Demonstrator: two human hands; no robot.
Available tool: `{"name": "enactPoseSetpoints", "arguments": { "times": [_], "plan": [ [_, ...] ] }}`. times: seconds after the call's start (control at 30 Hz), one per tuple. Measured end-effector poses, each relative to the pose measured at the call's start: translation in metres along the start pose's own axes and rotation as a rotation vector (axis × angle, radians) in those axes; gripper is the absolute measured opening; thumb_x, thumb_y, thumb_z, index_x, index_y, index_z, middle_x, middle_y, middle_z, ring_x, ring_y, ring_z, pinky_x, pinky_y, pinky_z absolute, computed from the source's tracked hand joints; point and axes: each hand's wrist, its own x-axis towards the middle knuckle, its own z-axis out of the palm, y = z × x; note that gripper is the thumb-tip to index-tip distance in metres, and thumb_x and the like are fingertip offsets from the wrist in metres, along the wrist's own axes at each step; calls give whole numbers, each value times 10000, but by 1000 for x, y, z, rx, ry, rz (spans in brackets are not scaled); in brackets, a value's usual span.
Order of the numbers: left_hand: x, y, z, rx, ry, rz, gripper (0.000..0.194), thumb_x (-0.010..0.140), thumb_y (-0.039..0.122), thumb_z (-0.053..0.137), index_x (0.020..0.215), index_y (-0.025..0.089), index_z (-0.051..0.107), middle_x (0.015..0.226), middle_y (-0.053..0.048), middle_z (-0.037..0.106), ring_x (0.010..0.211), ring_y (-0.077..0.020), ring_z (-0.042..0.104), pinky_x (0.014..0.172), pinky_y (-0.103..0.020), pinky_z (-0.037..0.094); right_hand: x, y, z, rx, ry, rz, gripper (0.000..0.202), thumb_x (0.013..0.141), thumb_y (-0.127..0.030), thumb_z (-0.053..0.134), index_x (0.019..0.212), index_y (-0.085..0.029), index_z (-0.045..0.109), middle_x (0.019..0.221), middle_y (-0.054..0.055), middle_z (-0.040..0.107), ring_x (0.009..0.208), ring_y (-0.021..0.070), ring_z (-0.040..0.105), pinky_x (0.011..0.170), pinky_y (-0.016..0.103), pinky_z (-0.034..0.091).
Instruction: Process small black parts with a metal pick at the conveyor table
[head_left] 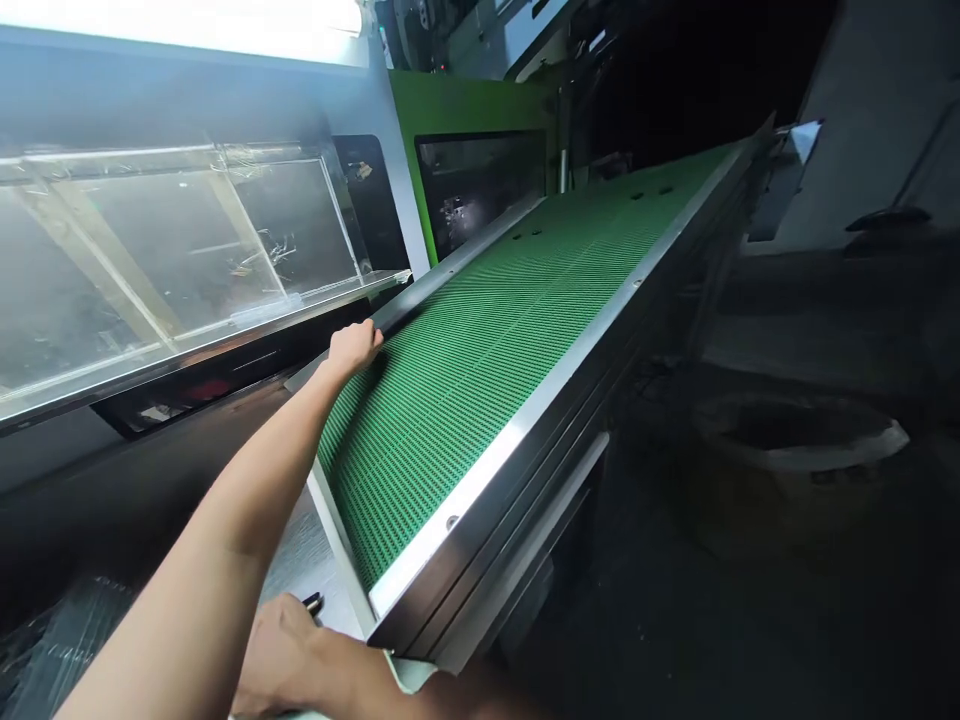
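A conveyor (480, 340) with a green ribbed belt and metal side rails slopes upward away from me. My left hand (355, 346) is closed over its left side rail near the lower end. Below that end, at the bottom of the view, my right hand (279, 650) is curled into a fist beside a pale flat surface (300, 560). A small black object (313, 603) sticks out at the top of this fist; its kind does not show. My left forearm crosses in front of part of the scene.
Along the left stands a machine with a transparent window (172, 250) and a green frame panel (465, 105). A round, lined container (802, 450) sits in the dark on the right. Clear plastic-looking material (79, 640) lies at lower left.
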Motion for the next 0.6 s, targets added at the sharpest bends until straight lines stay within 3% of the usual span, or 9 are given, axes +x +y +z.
{"name": "enactPoseSetpoints", "arguments": {
  "times": [0.1, 0.17, 0.23, 0.3, 0.4, 0.47, 0.53, 0.6],
  "plan": [
    [-14, -10, -29, -78, 91, 13, 270, 1076, 375, 536, 1003, 170, 697, 1039, -186, 751, 1064, -361, 720, 906, -405, 523, -3, -3, -12, -171, -103, 11, 226, 809, -483, 693, 851, -263, 723, 787, -36, 721, 533, 216, 612, 455, 241, 267],
    [-35, -18, -50, -210, 161, 40, 221, 1041, 366, 629, 914, 189, 665, 955, -134, 724, 1042, -309, 705, 834, -322, 514, -13, -9, -28, -214, -156, -9, 284, 828, -500, 726, 995, -272, 751, 901, -29, 741, 635, 211, 660, 457, 250, 288],
    [-68, -25, -73, -424, 227, 98, 211, 975, 296, 722, 823, 195, 617, 842, -89, 672, 998, -263, 694, 720, -235, 484, -25, -19, -45, -212, -160, -14, 310, 896, -506, 716, 1029, -228, 750, 928, 7, 728, 701, 226, 680, 510, 276, 347],
    [-110, -30, -99, -525, 233, 148, 239, 966, 239, 702, 774, 196, 567, 759, -47, 618, 939, -223, 705, 614, -163, 424, -37, -31, -60, -220, -132, 18, 174, 981, -316, 665, 1075, -191, 742, 986, 40, 716, 825, 240, 704, 627, 300, 413],
    [-179, -34, -143, -359, 157, 147, 302, 1046, 247, 477, 757, 174, 529, 800, -16, 637, 891, -190, 770, 550, -86, 305, -47, -42, -74, -198, -117, 43, 206, 1062, -154, 544, 1178, -166, 713, 1062, 59, 695, 895, 224, 694, 758, 322, 435],
    [-221, -41, -172, -157, 127, 125, 288, 1032, 309, 490, 792, 167, 559, 833, 10, 647, 1015, -219, 797, 556, -50, 199, -48, -41, -74, -167, -148, 31, 255, 1115, -159, 486, 1244, -172, 706, 1106, 67, 688, 960, 225, 691, 808, 327, 437],
    [-262, -57, -196, -2, 150, 44, 291, 1017, 380, 487, 844, 181, 613, 840, 31, 632, 1160, -236, 773, 575, -43, 114, -45, -38, -69, -149, -196, 29, 246, 1122, -176, 505, 1247, -176, 717, 1101, 80, 691, 974, 232, 690, 820, 319, 444],
    [-304, -82, -213, 83, 212, -85, 353, 1021, 443, 449, 877, 200, 661, 837, 30, 611, 1189, -232, 766, 568, -44, 136, -42, -34, -61, -145, -244, 25, 221, 1109, -215, 554, 1240, -181, 728, 1078, 90, 696, 945, 244, 693, 803, 315, 458]
  ]
}}
